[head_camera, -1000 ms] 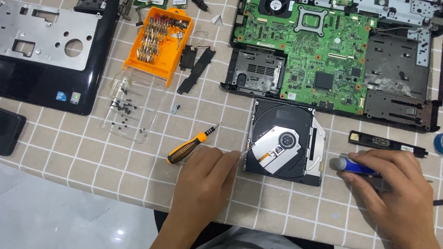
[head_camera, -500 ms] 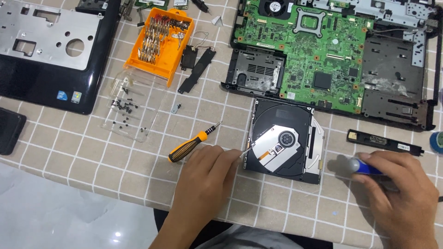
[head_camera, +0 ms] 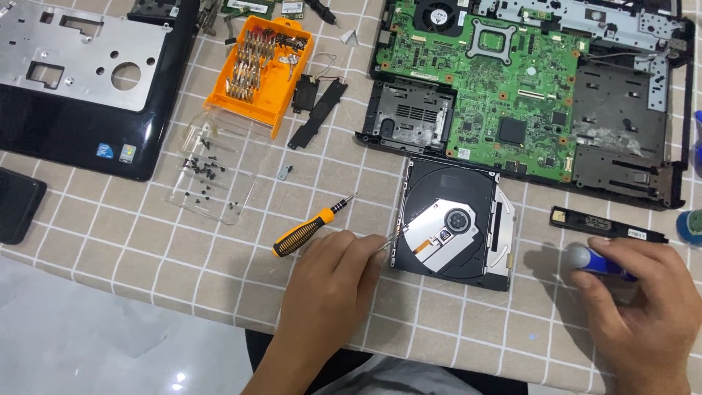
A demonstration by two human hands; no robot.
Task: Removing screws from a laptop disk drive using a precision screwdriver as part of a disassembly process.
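Far to the left of the left hand's grip lies a black laptop casing point(head_camera: 80, 80) with a grey metal plate on it, and nearer, up and to the left, an orange bit holder point(head_camera: 259, 69) stands above a clear plastic lid point(head_camera: 212, 172) dotted with small dark screws. Just left of the grip and almost touching the knuckles lies an orange-and-black screwdriver point(head_camera: 311, 227), tilted with its tip pointing up and right. The left hand point(head_camera: 333, 281) rests on the checked tablecloth point(head_camera: 110, 249), its fingers pressed together on a thin silvery tool point(head_camera: 391, 239) whose tip touches the left edge of the optical drive point(head_camera: 453, 223). That drive lies open-faced just right of this grip, between the two hands, below the green circuit board point(head_camera: 490, 73) in the opened laptop base. Up and left of the right hand's grip lies a narrow black strip point(head_camera: 607, 227). The right hand point(head_camera: 643, 303) closes its fingers around a blue tool with a pale rounded end point(head_camera: 592, 260), well apart from the drive.
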